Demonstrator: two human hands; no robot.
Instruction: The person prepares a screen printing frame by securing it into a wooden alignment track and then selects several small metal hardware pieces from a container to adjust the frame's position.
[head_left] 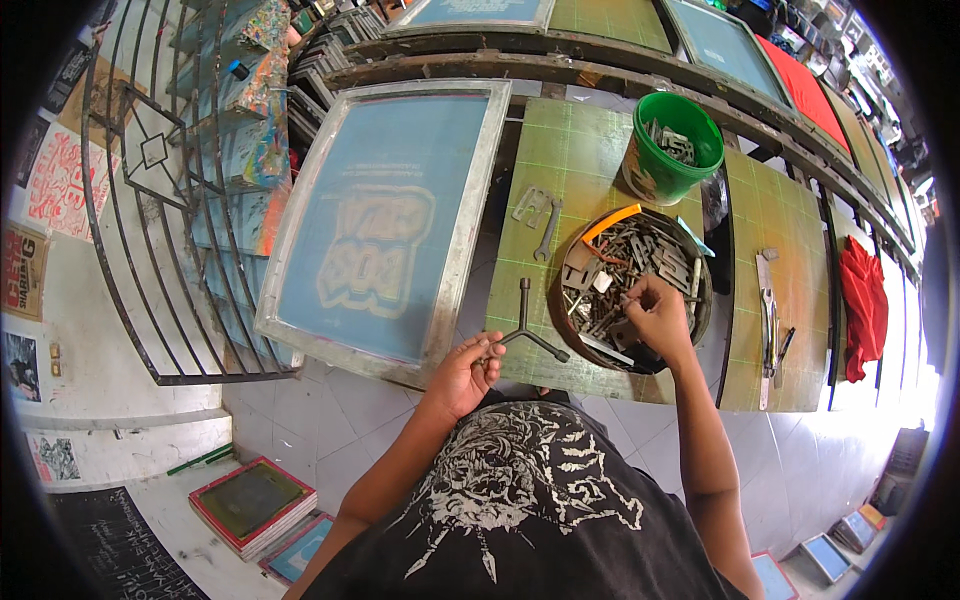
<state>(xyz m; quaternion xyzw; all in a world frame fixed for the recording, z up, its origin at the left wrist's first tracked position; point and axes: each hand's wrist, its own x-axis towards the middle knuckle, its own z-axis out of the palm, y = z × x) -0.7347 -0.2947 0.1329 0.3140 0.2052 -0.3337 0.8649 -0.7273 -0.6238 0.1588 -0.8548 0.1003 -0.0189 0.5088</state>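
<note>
My left hand (468,375) is closed on one arm of a dark Y-shaped socket wrench (523,318), held near the front edge of a green-yellow board (500,290). My right hand (657,320) reaches over a round bin (558,305) heaped with bolts, metal plates and other small hardware (625,250). Its fingers are pinched together; whatever is between them is too small to name. An orange-handled tool (610,226) lies across the bin's far rim. To the left of the bin are an open-end wrench (547,230) and a flat slotted metal plate (531,205).
Beyond the bin stands a green bucket (690,182) with metal plates inside. A large framed printing screen (468,225) lies to the left. On the right-hand board (750,200) are long metal strips (766,340). Red cloth (862,310) lies farther right; black metal railing (215,377) curves at left.
</note>
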